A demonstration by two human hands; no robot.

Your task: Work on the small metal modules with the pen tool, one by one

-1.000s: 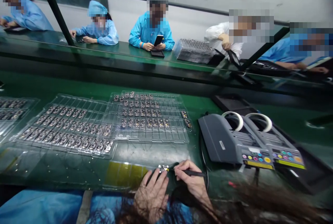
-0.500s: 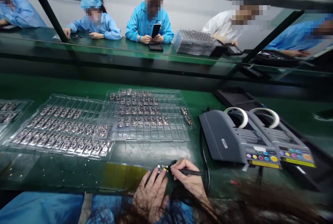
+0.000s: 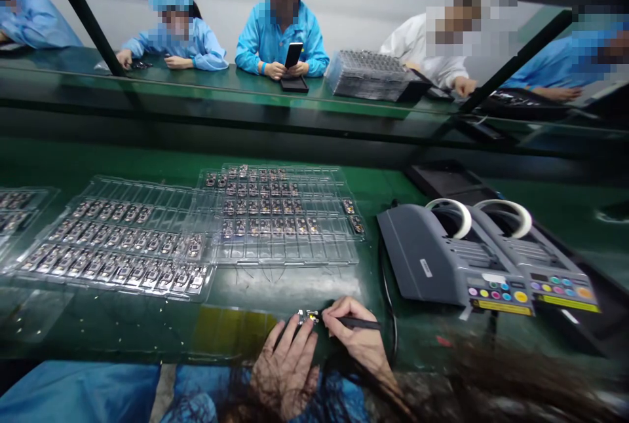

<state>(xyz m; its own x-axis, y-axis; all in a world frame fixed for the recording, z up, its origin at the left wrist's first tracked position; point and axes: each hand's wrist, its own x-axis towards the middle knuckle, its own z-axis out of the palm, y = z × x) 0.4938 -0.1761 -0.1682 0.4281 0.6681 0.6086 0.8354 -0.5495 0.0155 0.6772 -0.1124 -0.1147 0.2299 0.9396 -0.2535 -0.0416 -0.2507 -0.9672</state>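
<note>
My left hand [image 3: 287, 370] lies at the near edge of the green bench, its fingers stretched forward and their tips steadying a small metal component [image 3: 307, 315]. My right hand [image 3: 354, 334] is closed round dark tweezers [image 3: 361, 323], whose tip meets the component from the right. Beyond them lie clear plastic trays: the middle tray [image 3: 285, 249] and the left tray [image 3: 122, 239], both filled with rows of the same small parts. A yellow patch [image 3: 230, 331] sits on the bench just left of my left hand.
Two grey tape dispensers [image 3: 442, 259] [image 3: 545, 266] with white rolls stand at right, a black cable [image 3: 386, 292] beside them. Another tray [image 3: 17, 210] lies far left. Across a raised shelf [image 3: 246, 99], several people in blue and white coats sit; a stack of trays [image 3: 368, 76] rests there.
My hands stay on the component with almost no movement. The view has tilted slightly, so the bench and people sit a little differently in frame.
</note>
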